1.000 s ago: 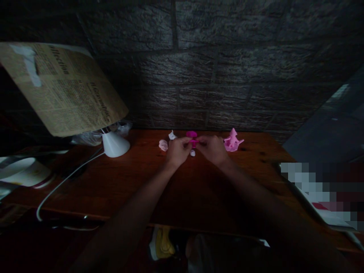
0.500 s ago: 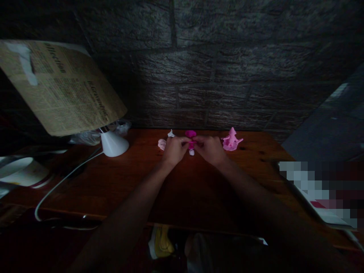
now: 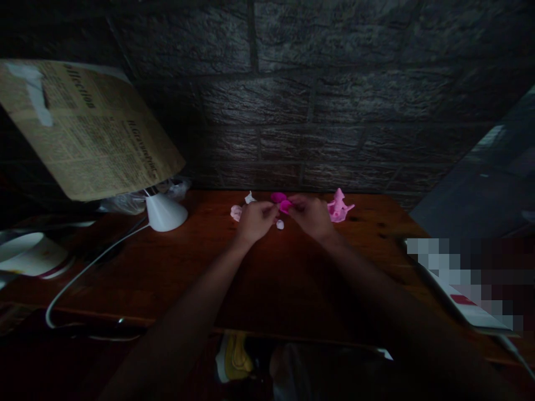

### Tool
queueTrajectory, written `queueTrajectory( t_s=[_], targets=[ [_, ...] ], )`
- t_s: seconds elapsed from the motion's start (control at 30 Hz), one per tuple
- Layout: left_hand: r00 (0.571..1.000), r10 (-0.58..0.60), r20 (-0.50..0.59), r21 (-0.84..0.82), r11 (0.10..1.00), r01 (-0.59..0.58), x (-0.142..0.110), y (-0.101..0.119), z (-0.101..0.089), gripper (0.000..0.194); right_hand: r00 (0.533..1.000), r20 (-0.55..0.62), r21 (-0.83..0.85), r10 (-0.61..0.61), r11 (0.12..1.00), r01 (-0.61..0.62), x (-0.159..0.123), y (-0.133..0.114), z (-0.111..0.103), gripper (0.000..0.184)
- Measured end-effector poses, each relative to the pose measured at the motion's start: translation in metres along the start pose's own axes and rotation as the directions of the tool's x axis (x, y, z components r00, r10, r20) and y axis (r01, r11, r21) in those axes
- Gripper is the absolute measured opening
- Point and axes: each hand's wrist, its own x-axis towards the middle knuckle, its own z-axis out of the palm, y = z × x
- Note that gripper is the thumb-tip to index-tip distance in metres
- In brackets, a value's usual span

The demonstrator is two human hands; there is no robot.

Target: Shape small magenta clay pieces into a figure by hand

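A flat magenta piece of soft modelling clay (image 3: 286,207) is between my hands, above the table. My left hand (image 3: 256,220) pinches its left edge between thumb and fingers. On the right edge, the fingers of my right hand (image 3: 312,217) are closed on the same piece. A second rounded magenta piece (image 3: 277,197) shows just behind it. Below my fingertips lies a small white lump (image 3: 280,224). Left of my left hand sit a pale pink lump (image 3: 236,213) and a white scrap (image 3: 249,197). A pink pointed clay shape (image 3: 340,207) stands beside my right hand.
A lamp with a newspaper-print shade (image 3: 96,133) and white base (image 3: 166,213) stands at left, its cable (image 3: 87,270) running over the wooden table (image 3: 267,278). A white cup (image 3: 31,255) lies far left. A partly pixelated flat object (image 3: 472,312) is at right; a brick wall (image 3: 292,111) rises behind.
The magenta clay between my fingers has turned, so its flat round face now shows more. My hands have shifted slightly apart, and the view has moved a little.
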Motion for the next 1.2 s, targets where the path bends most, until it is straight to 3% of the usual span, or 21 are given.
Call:
queueTrajectory(
  t_s=[0.2,0.43,0.63,0.77,0.87,1.07,1.2],
  targets=[
    [0.997,0.072,-0.020,0.037,0.997,-0.072,-0.004,0.003,0.000,0.015,0.998,0.024,-0.034,-0.064,0.997,0.065,-0.002,-0.005,-0.002,0.015],
    [0.997,0.057,-0.054,0.023,0.998,-0.056,-0.001,-0.003,0.001,0.015,0.993,0.039,-0.065,-0.116,0.991,0.118,-0.004,-0.009,-0.002,0.017],
    [0.986,0.165,-0.021,0.234,0.960,-0.156,-0.002,0.004,0.000,0.016,0.987,0.019,-0.071,-0.157,0.985,0.158,-0.003,-0.007,0.000,0.014],
    [0.956,0.286,0.065,0.422,0.860,-0.286,-0.005,0.014,-0.004,0.015,0.987,0.049,-0.076,-0.155,0.984,0.159,-0.001,-0.003,-0.001,0.017],
    [0.946,0.309,0.098,0.532,0.787,-0.312,-0.005,0.017,-0.006,0.014,0.981,0.068,-0.080,-0.182,0.979,0.187,0.000,0.000,-0.001,0.021],
    [0.952,0.300,0.063,0.495,0.818,-0.291,-0.004,0.016,-0.007,0.024,0.965,0.110,-0.107,-0.236,0.963,0.248,0.001,0.001,0.000,0.025],
    [0.952,0.301,0.060,0.539,0.792,-0.285,-0.005,0.019,-0.007,0.017,0.965,0.096,-0.100,-0.245,0.962,0.254,0.001,0.001,0.001,0.023]
  ],
)
